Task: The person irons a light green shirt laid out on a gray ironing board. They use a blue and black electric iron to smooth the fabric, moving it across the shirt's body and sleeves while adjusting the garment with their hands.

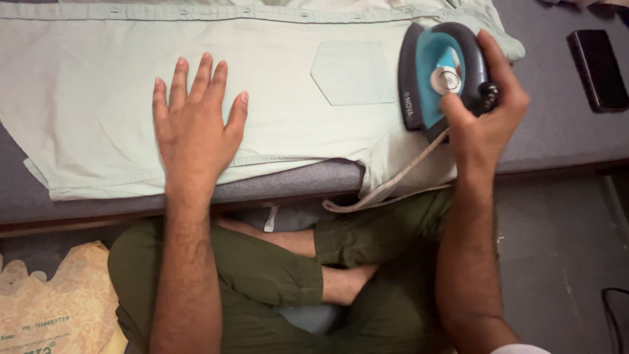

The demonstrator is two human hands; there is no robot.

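Note:
A pale green shirt (295, 72) lies spread flat on a grey padded board (563, 124), its chest pocket (354, 72) facing up. My left hand (196, 124) rests flat on the shirt with the fingers spread, holding nothing. My right hand (485, 105) grips the handle of a teal and dark grey electric iron (436, 75), which sits on the shirt just right of the pocket. The iron's beige cord (393, 183) runs down over the board's front edge.
A black phone (597, 69) lies on the board at the far right. Below the board are my crossed legs in olive trousers (275, 275). A yellow patterned plastic bag (56, 305) lies on the floor at the lower left.

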